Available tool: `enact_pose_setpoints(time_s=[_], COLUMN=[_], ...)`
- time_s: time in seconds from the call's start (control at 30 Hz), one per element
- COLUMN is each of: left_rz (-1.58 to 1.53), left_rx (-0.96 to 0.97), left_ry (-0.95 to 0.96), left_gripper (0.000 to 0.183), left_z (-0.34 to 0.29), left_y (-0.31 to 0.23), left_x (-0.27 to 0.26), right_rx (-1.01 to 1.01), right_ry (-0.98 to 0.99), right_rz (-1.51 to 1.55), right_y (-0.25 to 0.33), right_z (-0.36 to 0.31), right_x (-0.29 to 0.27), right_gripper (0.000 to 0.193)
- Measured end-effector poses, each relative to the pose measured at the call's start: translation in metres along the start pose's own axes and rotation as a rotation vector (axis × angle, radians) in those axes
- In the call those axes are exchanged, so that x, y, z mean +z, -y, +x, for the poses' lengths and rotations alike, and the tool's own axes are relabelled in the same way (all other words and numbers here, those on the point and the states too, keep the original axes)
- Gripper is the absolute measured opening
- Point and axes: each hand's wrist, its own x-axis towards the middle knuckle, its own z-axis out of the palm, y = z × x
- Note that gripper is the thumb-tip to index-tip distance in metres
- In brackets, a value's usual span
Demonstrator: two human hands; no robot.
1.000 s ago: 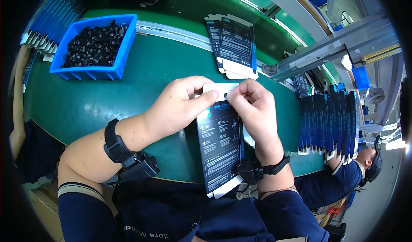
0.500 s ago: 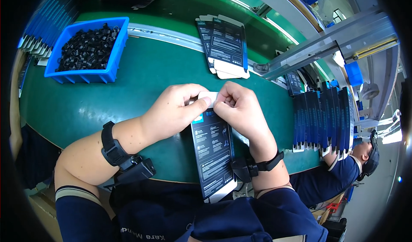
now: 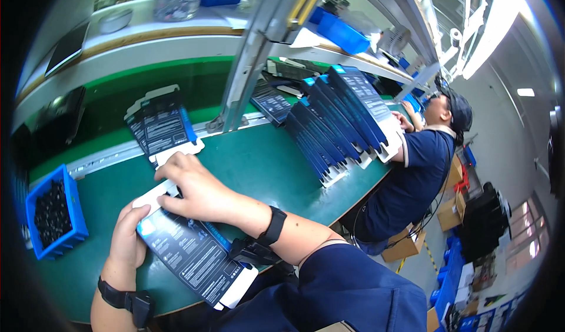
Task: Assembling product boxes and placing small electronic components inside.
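Note:
A flat dark-blue carton [image 3: 191, 255] with pale print and white end flaps lies tilted in front of me, its lower end close to my body. My left hand [image 3: 126, 232] is closed on its upper left edge, thumb on the front by the white top flap [image 3: 154, 195]. Over that flap is my right hand [image 3: 197, 188], thumb and fingers apart, with part of the white flap showing between them. Whether the right fingertips touch the flap cannot be made out. Both wrists carry black strapped devices.
A blue bin [image 3: 79, 226] of small black parts stands at the left. More flat cartons [image 3: 162, 129] lie at the back. A row of standing cartons [image 3: 335, 126] is to the right, beside a co-worker [image 3: 412, 173]. A metal post [image 3: 244, 67] rises at the bench's back.
My view has swung to the right, bringing the co-worker and shelf further in. The right thumb and fingers, pinched at the flap before, are now apart. My left hand still holds the carton.

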Motion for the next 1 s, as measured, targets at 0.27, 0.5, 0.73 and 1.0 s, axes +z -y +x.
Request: enact_pose_setpoints(time_s=[0.27, 0.5, 0.73, 1.0], left_rz=[-0.102, -0.233, -0.020, 0.380], left_rx=[0.035, 0.096, 0.192, 0.333], left_ry=[-0.036, 0.085, 0.010, -0.020], left_gripper=[0.040, 0.057, 0.037, 0.017], left_z=[0.016, 0.012, 0.028, 0.025], left_y=[0.004, -0.012, 0.010, 0.002], left_x=[-0.019, -0.004, -0.044, -0.024], right_rx=[-0.046, 0.120, 0.199, 0.140], right_ry=[0.015, 0.099, 0.184, 0.209], right_rz=[0.200, 0.869, 1.051, 1.057], right_y=[-0.002, -0.009, -0.011, -0.002], right_z=[0.005, 0.010, 0.010, 0.010], right_x=[-0.005, 0.006, 0.019, 0.013], right_gripper=[0.060, 0.056, 0.054, 0.058])
